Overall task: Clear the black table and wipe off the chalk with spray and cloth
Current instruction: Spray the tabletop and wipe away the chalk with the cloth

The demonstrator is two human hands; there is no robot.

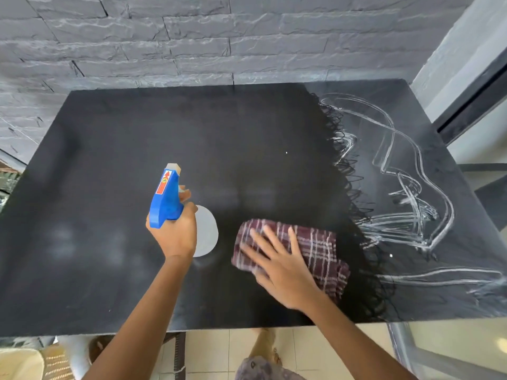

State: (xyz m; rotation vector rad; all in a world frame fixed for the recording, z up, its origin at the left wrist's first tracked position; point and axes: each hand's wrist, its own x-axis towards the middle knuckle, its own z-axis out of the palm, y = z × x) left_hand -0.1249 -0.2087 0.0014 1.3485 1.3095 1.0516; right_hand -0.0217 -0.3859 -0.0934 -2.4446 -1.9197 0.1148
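Note:
The black table fills the view. My left hand grips a spray bottle with a blue trigger head and pale body, held above the table's middle front. My right hand presses flat, fingers spread, on a maroon plaid cloth lying on the table. White chalk scribbles cover the right part of the table. The left and middle of the surface look dark, with faint damp patches.
A grey stone-brick wall runs behind the table. A dark window or door frame stands at the right. Below the front edge I see tiled floor, my feet and a woven basket at bottom left.

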